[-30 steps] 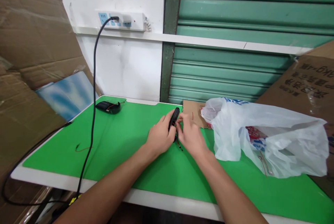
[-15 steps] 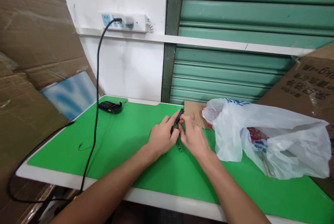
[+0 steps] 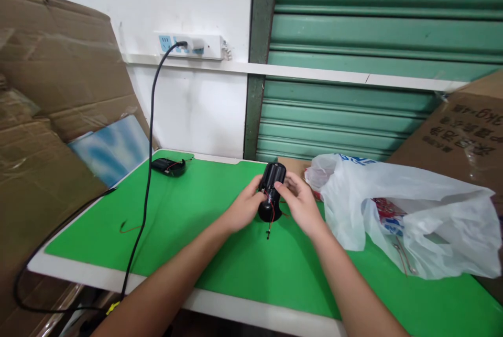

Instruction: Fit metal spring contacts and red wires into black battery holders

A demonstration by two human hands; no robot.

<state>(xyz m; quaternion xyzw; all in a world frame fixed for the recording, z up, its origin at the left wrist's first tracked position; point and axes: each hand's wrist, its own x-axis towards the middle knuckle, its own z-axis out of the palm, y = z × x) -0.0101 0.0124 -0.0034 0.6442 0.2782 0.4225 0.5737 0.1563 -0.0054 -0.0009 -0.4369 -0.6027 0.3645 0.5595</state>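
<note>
A black plastic casing (image 3: 274,177) with a rounded lower end is held between my two hands over the green mat (image 3: 220,253). Thin red wires hang from it, with a small dark part (image 3: 268,234) at their lower end. My left hand (image 3: 244,206) grips the casing's left edge, thumb on its face. On the right edge my right hand (image 3: 302,202) holds it too, thumb pressed on the front. A similar black casing (image 3: 168,166) with a thin wire lies at the mat's back left.
A white plastic bag (image 3: 393,180) with red items covers the right side, near brown cardboard (image 3: 293,164). A black cable (image 3: 146,190) runs down from the power strip (image 3: 216,46) across the mat's left. A loose thin wire (image 3: 129,230) lies beside it. Cardboard boxes flank both sides.
The casing in my hands has turned from edge-on to showing its broad face, with wires hanging in front. My hands have moved slightly apart. The camera view has tilted up a little.
</note>
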